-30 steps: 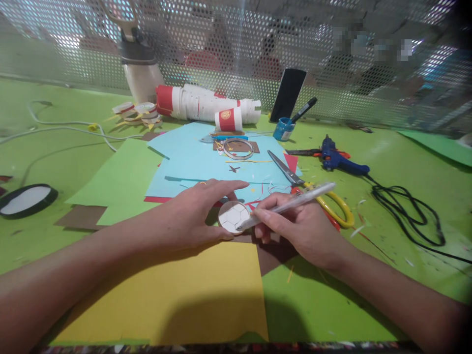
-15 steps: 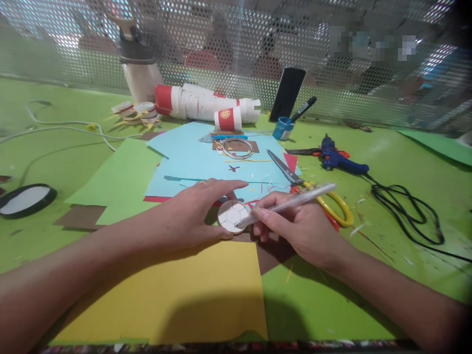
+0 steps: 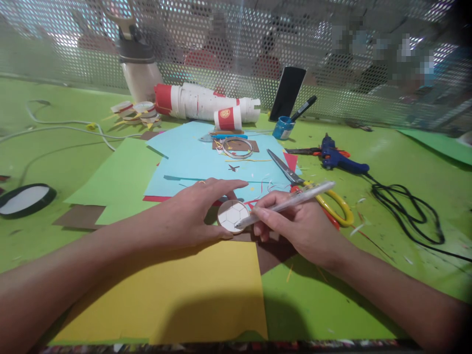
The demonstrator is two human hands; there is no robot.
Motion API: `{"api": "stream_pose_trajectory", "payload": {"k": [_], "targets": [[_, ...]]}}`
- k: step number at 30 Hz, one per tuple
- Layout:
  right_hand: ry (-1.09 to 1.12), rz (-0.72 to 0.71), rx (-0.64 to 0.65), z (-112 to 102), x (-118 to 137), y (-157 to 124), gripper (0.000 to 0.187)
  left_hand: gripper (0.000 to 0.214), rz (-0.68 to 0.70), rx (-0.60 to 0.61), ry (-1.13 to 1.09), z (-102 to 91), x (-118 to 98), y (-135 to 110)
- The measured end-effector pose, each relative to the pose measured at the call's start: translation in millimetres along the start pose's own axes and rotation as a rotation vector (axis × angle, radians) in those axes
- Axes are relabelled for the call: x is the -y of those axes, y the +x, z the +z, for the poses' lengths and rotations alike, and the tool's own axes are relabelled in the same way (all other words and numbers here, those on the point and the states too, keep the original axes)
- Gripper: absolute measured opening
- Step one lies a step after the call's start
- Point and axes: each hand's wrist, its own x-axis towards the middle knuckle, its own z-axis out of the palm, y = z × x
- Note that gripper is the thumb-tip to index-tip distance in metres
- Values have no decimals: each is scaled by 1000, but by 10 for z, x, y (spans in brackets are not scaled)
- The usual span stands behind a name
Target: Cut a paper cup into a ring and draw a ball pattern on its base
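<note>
Head cam: the left hand [image 3: 195, 211] has a small white disc [image 3: 229, 214] pinched at its edge, thumb on the near rim and the other fingers curled round the far side, with the index finger sticking out above it. So yeah, that grip is on the disc, which sits pretty much mid-view between the two hands, just past the far edge of the yellow paper [image 3: 177, 290]. It's got dark lines on it, kinda like a soccer ball pattern.

The right hand [image 3: 298, 223] has a pale pen [image 3: 295, 197] in a normal writing grip, tip down at the lower right part of the disc's face. Brown paper [image 3: 275, 253] pokes out below that hand, and the scissors [image 3: 341, 209] with yellow and red handles lie just beyond it.

Further back there's blue paper [image 3: 199, 162] with a ring [image 3: 238, 157] on it, a red and white cup [image 3: 227, 119], and a blue jar [image 3: 283, 130] with a black marker [image 3: 304, 108] leaning in it. Blue glue gun [image 3: 342, 160] is off to the right.
</note>
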Motion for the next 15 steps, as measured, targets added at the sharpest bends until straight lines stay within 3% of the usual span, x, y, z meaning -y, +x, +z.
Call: {"api": "stream_pose_trajectory", "payload": {"k": [15], "targets": [[-70, 0, 28, -14, 17, 2, 12, 69, 26, -7, 52, 6, 23, -30]]}}
